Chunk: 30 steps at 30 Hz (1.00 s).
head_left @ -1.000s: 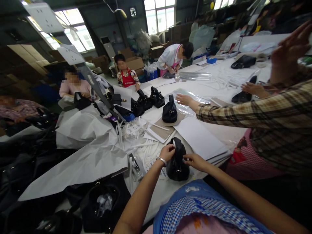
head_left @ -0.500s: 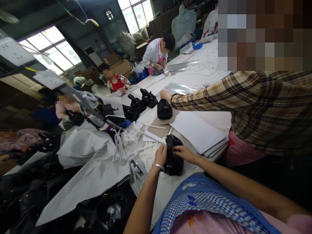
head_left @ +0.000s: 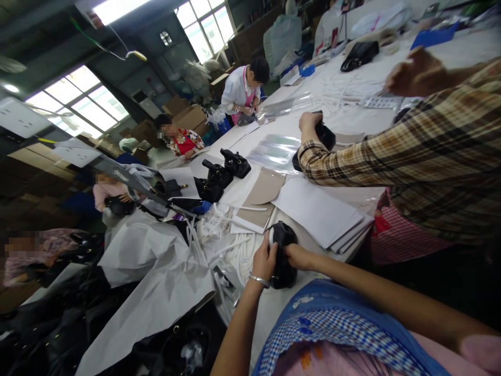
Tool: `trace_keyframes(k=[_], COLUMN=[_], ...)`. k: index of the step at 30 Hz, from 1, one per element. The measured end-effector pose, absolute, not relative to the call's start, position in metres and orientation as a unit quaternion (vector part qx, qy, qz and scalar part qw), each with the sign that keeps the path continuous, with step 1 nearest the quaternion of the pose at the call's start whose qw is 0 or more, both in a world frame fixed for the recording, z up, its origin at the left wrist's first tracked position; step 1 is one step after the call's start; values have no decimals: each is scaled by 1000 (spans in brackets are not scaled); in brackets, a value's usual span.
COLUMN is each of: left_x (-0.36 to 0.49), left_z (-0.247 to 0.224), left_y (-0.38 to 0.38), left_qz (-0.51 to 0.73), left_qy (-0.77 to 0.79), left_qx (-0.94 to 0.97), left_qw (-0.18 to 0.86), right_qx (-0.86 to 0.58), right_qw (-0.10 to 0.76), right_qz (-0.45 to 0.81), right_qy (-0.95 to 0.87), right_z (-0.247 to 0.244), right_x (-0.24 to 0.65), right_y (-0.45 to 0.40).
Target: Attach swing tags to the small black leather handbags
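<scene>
A small black handbag (head_left: pixel 285 274) stands at the table edge in front of me, between my two hands. My left hand (head_left: pixel 264 258) is closed on its left side, the thumb lying against the black material. A bit of something white (head_left: pixel 271 236) shows at those fingers; I cannot make out what it is. From the right, my right hand (head_left: pixel 300 257) grips the bag near its upper part, and its fingertips are hidden by the bag.
White cords (head_left: pixel 242 253) lie just left of the bag. Paper sheets (head_left: pixel 319 209) and grey-brown boards (head_left: pixel 266 186) lie beyond it. Several black handbags (head_left: pixel 223 172) stand farther back. At right, a co-worker's plaid sleeve (head_left: pixel 352 162) reaches across, holding a black bag (head_left: pixel 324 137).
The co-worker has taken the black bag off the grey-brown board and moved it right. My left thumb now lies on my bag, and my right hand has moved lower along it.
</scene>
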<state>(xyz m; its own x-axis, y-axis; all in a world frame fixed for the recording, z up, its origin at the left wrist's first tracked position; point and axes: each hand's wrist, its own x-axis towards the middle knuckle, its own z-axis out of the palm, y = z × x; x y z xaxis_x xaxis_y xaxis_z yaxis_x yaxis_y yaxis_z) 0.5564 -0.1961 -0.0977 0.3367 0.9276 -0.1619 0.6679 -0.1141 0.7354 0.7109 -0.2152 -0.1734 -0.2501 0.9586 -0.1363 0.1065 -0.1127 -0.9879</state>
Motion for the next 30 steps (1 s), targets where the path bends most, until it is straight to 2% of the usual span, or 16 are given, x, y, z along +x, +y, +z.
trace_keyframes(k=[4,8,13,18,25,30], left_x=[556,563,572,568,567,556], left_z=[-97,-98,-105,-100,-72,-100], left_y=[-202,-207,-213,-209,-202,-207], left_qz=[182,213,288,341,376,356], left_qy=[535,515,530,529,504,557], left_qx=[737,730,651,585,619,586], left_qw=[371,397,461,512,470,469], right_qx=[-503,-517,-507,-482,-470,-469], right_qw=[372,444,470,515,557,586], right_qz=[569,581,660,664,630,592], right_qy=[-533,-445,-295,-248,-270,-294], right_z=[-164,-145,-124,-102,-58,-39], right_x=[718,716,696,683,705,762], right_y=[-229,-235,-235,-228,-165,-90])
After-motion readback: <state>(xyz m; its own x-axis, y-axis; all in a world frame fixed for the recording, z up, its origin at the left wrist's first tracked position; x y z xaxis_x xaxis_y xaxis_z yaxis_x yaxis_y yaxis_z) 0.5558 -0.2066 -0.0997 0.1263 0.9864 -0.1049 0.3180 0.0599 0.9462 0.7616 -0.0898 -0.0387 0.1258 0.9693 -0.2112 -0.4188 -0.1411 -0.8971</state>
